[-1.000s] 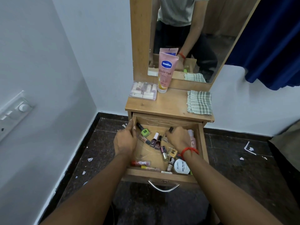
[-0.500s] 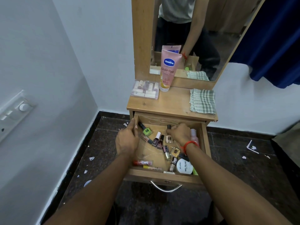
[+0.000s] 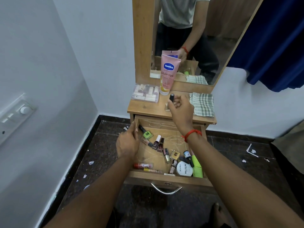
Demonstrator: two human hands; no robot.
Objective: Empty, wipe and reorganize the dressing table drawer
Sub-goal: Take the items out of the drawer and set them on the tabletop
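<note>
Over the wooden dressing table top (image 3: pixel 148 109), the right hand (image 3: pixel 181 111) pinches a small clear nail polish bottle with a black cap (image 3: pixel 171 98), fingers curled round it, between the pink Vaseline tube (image 3: pixel 167 71) and the green-checked cloth (image 3: pixel 202 104). Whether the bottle touches the top cannot be told. Below, the left hand (image 3: pixel 128 143) grips the left wall of the open wooden drawer (image 3: pixel 164 177). More small polish bottles (image 3: pixel 158 143) lie scattered inside it beside a round white tub (image 3: pixel 184 168).
</note>
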